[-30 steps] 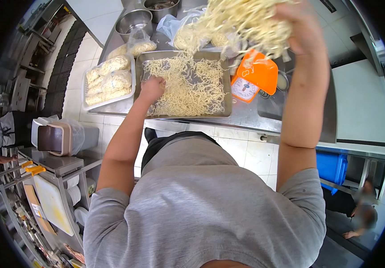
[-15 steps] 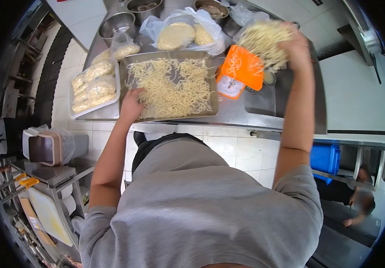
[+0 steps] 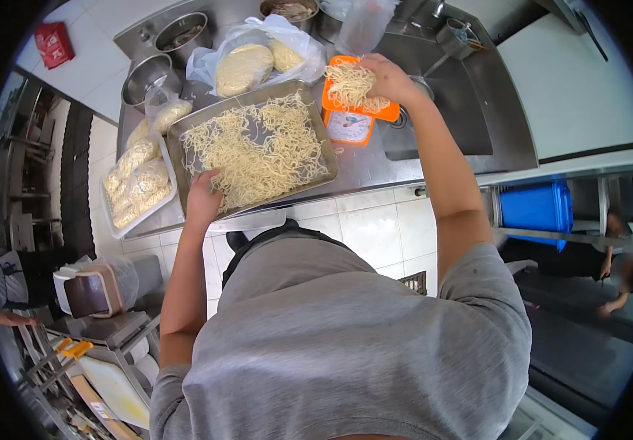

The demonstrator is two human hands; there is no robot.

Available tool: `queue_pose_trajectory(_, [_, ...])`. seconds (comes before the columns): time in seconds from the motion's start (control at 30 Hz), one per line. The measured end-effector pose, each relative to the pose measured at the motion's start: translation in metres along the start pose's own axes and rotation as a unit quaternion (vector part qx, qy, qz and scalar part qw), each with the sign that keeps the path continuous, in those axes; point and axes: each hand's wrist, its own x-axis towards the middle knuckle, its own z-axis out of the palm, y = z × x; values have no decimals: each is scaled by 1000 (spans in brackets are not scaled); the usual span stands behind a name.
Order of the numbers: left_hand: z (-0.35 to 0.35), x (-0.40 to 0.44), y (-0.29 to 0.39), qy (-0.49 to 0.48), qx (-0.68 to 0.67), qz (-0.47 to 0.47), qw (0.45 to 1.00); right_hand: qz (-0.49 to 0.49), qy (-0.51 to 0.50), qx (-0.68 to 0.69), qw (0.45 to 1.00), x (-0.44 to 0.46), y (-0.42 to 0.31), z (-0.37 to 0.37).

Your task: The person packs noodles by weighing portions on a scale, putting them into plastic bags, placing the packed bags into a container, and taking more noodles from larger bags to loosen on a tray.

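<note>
My right hand (image 3: pixel 395 82) is closed on a bundle of pale noodles (image 3: pixel 351 86) at the orange pan (image 3: pixel 384 111) of a kitchen scale. The scale's white dial (image 3: pixel 348 126) faces me. My left hand (image 3: pixel 205 199) rests at the near left side of a metal tray (image 3: pixel 325 158), its fingers stretched out against the loose noodles (image 3: pixel 257 158) spread there. A white tub (image 3: pixel 117 229) left of the tray holds bagged noodle portions (image 3: pixel 140 180). Behind the tray lies a white plastic bag (image 3: pixel 287 33) with more noodles inside.
Metal pots (image 3: pixel 183 37) stand along the back of the steel counter. A sink (image 3: pixel 452 110) lies to the right of the scale. Another bag of noodles (image 3: pixel 169 111) sits between the tub and an empty-looking pot (image 3: pixel 147 79). A person (image 3: pixel 621 275) is at the far right.
My right hand has brought the noodles from above the counter's right side down and left to the scale pan. My left hand stays by the tray's left side. The whole view has shifted.
</note>
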Motion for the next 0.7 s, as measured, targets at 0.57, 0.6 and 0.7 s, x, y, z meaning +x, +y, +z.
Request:
queue_pose_trajectory(0.57, [-11,-1,12,-26,-28,-41,998,5,7,20,1000,-6,-19,-22])
queue_pose_trajectory(0.6, [-8,-2,6,-20,-27,-40,999,-5,42,5,999,-9,-22,-24])
queue_pose_trajectory(0.7, [-4,-4,-3,-11,-23,-40,999,82,64,-35,994,-10,-38,-35])
